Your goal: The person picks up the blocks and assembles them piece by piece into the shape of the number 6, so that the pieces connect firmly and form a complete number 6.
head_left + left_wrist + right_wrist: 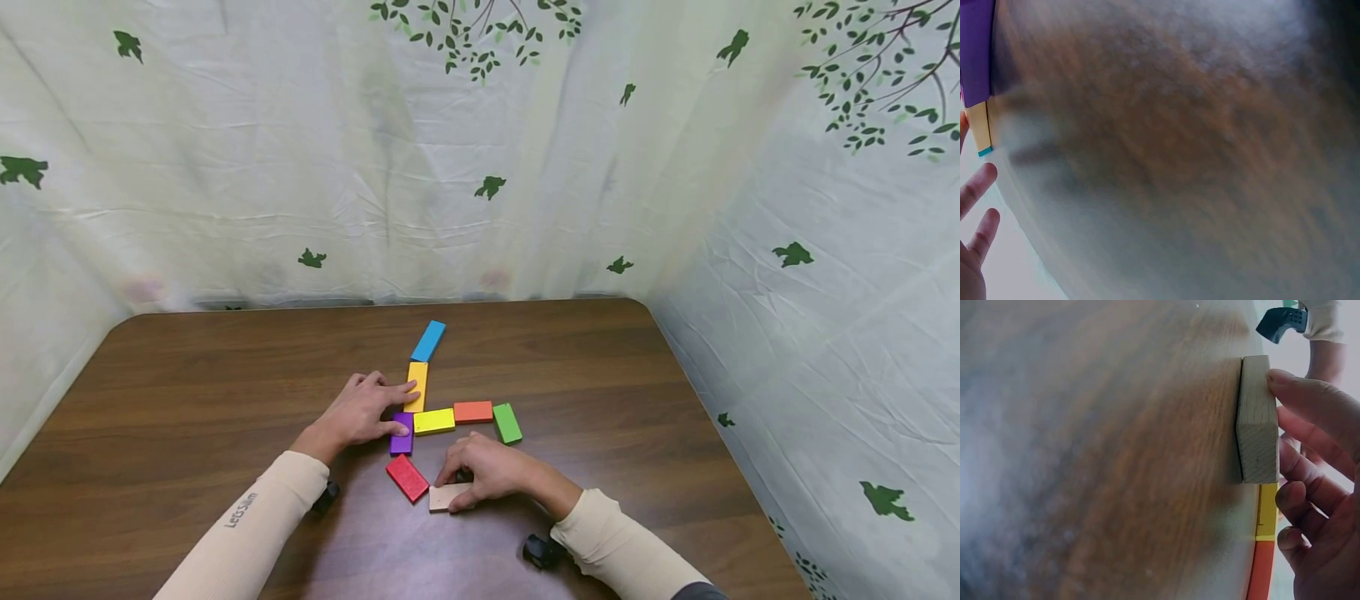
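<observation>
My left hand [366,408] lies over the arrangement with fingers spread. Its thumb rests on a purple block [401,444], and a fingertip touches an orange-yellow block [417,372]. In the left wrist view, the purple block [975,50] is cut off at the upper left. My right hand [486,467] pinches a plain wooden block [442,498] between thumb and fingers. That wooden block [1257,425] lies flat on the table in the right wrist view. Its left end sits right by the corner of a red block [407,479], which slants down from the purple one.
A bright yellow block [433,422], an orange-red block [473,412] and a tilted green block [507,423] run rightward from the purple one. A blue block [429,341] tops the upward line. The brown table [225,383] ends at white curtains [270,167] with printed leaves.
</observation>
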Motion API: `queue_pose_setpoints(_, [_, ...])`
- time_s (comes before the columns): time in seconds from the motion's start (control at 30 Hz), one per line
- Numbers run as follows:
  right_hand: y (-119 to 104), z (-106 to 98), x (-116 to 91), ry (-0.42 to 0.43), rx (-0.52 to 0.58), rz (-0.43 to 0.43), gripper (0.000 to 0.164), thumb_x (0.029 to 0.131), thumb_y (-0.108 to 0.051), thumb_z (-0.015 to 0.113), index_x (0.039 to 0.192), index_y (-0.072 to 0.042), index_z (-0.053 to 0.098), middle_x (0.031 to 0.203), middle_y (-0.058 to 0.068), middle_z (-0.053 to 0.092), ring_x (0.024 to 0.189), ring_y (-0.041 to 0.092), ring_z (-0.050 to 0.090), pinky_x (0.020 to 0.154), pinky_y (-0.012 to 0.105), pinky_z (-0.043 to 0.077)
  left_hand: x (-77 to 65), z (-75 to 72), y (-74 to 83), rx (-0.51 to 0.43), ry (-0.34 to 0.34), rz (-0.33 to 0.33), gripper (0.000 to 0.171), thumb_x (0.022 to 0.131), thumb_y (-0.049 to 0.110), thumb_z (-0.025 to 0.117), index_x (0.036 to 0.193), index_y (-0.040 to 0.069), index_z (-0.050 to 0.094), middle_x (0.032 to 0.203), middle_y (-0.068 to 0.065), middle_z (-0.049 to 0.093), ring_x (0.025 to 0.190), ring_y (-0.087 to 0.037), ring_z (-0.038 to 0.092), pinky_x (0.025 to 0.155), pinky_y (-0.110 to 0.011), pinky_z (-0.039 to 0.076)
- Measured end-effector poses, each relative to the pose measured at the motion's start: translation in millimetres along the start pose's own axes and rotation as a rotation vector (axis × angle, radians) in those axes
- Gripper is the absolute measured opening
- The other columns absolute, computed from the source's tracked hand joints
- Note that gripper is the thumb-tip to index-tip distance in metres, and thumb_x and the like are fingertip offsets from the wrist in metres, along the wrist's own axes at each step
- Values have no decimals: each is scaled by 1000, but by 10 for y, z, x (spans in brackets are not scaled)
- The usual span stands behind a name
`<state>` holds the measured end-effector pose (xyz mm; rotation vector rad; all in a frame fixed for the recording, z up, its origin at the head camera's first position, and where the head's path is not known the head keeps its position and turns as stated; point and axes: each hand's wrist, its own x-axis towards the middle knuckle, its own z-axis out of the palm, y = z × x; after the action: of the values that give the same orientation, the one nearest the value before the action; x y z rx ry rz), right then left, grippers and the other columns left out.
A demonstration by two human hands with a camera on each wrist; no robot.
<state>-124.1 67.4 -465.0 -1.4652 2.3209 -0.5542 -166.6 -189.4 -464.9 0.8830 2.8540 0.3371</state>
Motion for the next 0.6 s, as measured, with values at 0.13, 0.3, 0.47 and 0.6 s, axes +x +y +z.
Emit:
queue_pose_setpoints(0.13, [3, 3, -2, 2, 5, 7, 30, 81, -34, 78, 108, -19, 75, 94, -13, 67, 85, -3, 54, 73, 15, 34, 2, 3, 3, 5, 0, 4, 65, 80, 47, 73, 137, 20, 57, 145, -1, 49, 102, -23, 45, 91, -50, 32])
queue_pose_setpoints(0.3, [15, -1, -23, 17, 41, 19, 31, 81, -35, 78, 108, -19, 75, 97, -13, 67, 87, -3, 55, 75, 15, 35, 8, 11, 4, 8, -5, -1, 65, 80, 47, 73, 137, 21, 56, 145, -1, 48, 102, -23, 45, 92, -50, 32])
queue_pose_setpoints(0.47, [52, -49, -58, 46, 67, 41, 30, 81, -31, 79, 107, -15, 75, 97, -9, 68, 86, 2, 56, 77, 14, 39, 5, 0, 8, 4, -8, -12, 65, 80, 46, 73, 138, 21, 55, 145, 0, 48, 103, -23, 45, 92, -50, 32])
queue_pose_setpoints(0.6, [104, -145, -121, 69, 105, 88, 30, 81, -25, 80, 107, -12, 74, 99, -6, 68, 86, 6, 57, 76, 16, 45, 16, 0, 3, 10, -7, -9, 66, 80, 47, 73, 138, 20, 55, 145, -2, 49, 102, -23, 46, 91, -50, 32])
